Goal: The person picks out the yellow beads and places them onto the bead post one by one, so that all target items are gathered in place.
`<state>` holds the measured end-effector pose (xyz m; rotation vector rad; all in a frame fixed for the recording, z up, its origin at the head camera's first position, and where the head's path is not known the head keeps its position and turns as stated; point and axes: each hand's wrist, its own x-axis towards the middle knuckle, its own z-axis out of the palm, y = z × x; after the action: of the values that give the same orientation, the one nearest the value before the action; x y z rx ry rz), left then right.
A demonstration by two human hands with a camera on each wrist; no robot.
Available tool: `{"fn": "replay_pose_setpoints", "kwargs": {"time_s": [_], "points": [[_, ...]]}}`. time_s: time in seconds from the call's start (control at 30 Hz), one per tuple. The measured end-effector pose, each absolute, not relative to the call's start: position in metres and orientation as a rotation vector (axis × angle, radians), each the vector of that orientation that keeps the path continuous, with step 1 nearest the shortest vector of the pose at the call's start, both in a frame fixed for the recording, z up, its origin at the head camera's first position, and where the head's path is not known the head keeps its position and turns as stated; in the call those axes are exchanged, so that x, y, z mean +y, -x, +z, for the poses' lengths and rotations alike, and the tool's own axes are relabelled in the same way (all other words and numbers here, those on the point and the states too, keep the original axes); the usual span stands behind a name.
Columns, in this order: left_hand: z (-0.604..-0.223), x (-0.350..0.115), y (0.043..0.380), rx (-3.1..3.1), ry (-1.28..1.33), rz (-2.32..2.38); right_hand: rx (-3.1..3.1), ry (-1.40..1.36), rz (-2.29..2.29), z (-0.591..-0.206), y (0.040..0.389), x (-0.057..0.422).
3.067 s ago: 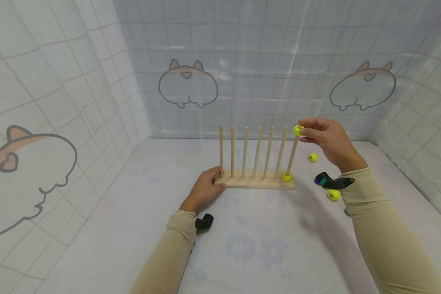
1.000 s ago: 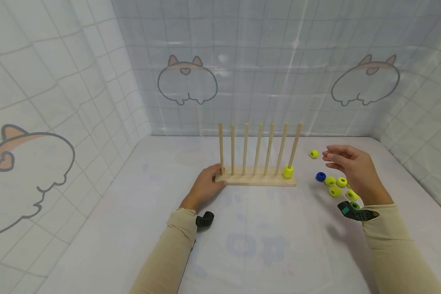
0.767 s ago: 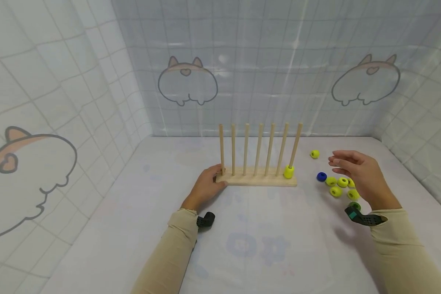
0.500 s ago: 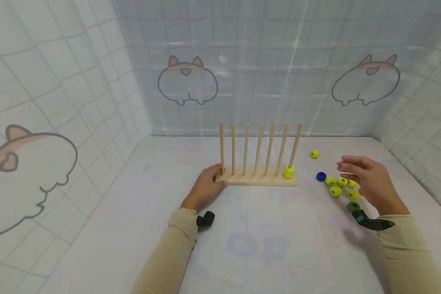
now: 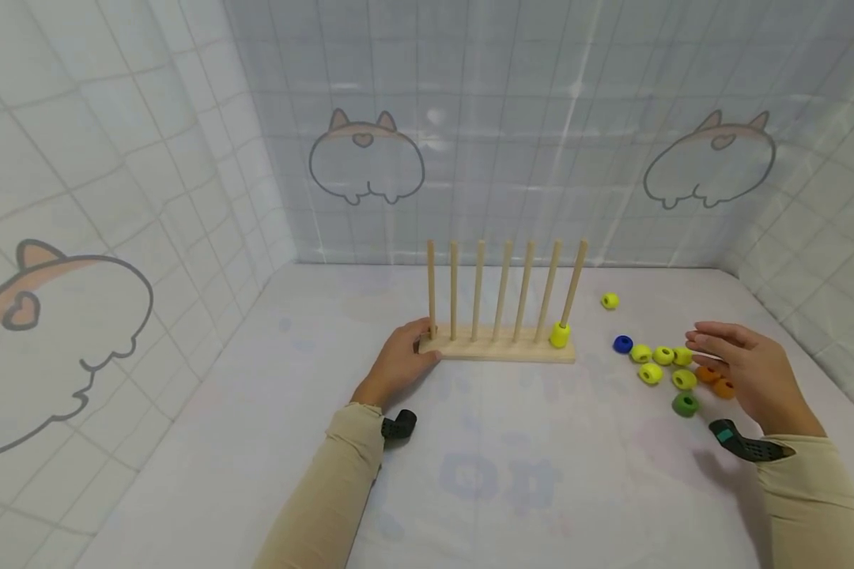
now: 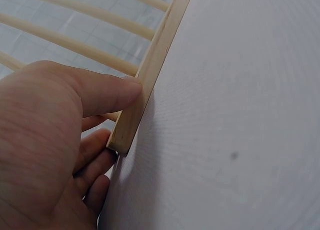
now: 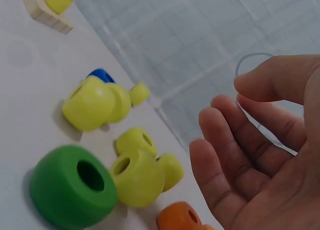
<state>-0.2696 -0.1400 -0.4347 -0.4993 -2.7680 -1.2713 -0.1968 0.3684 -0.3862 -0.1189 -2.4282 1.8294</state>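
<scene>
My left hand (image 5: 396, 361) grips the left end of a wooden peg rack (image 5: 498, 352); in the left wrist view the thumb (image 6: 112, 93) presses the front edge of its base. Two yellow beads (image 5: 559, 335) appear stacked at the foot of the rightmost peg, while the other pegs are bare. Off to the right, my right hand (image 5: 757, 379) hovers over loose beads with relaxed fingers and nothing between them. Nearest to it are orange beads (image 5: 724, 388), partly covered by the hand, several yellow beads (image 7: 139, 177) and a green bead (image 7: 72, 186).
A blue bead (image 5: 622, 344) lies at the left of the loose group. One yellow bead (image 5: 610, 301) sits apart, farther back. Behind the table hangs a grid-patterned sheet (image 5: 534, 158), which also runs along both sides.
The yellow bead that my right hand pinched at the rightmost peg's top is now down on that peg. My right hand has moved right and nearer, uncovering orange beads. My left hand stays put.
</scene>
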Motion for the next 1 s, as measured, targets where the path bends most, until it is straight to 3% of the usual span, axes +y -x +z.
{"fn": "replay_pose_setpoints", "kwargs": {"time_s": [0.4, 1.0], "points": [[-0.432, -0.139, 0.269, -2.768, 0.495, -1.252, -2.627, 0.232, 1.628, -0.389, 0.189, 0.371], [-0.436, -0.14, 0.27, -2.798, 0.471, -1.242, -2.885, 0.113, 1.042, -0.394, 0.182, 0.364]]}}
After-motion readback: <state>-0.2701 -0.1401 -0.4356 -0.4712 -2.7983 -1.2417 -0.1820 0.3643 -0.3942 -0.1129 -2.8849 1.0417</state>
